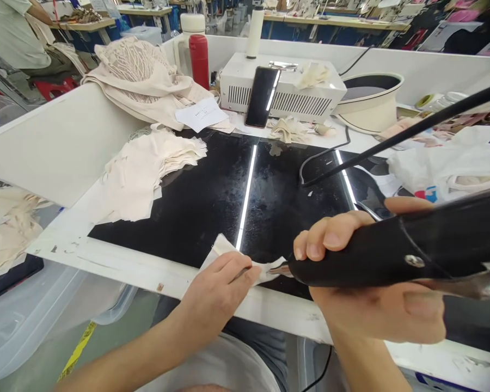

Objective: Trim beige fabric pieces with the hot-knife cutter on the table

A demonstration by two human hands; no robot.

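Note:
My left hand [220,288] pinches a small cream fabric piece [220,246] at the near edge of the table's black surface. My right hand [375,305] is wrapped around a thick black hand-held tool [363,253] with a narrow metal tip. That tip rests at the right end of the fabric, close to my left fingertips; whether it presses on the cloth I cannot tell. Farther left on the table lies a stack of cut cream fabric pieces [134,174].
Behind the black surface [212,201] stand a phone [263,97], a white vented box [283,87], a red bottle [198,61] and a round cream container [369,106]. A black cable [392,141] crosses at right. Cream garments [147,81] are piled back left. Another person [14,35] is far left.

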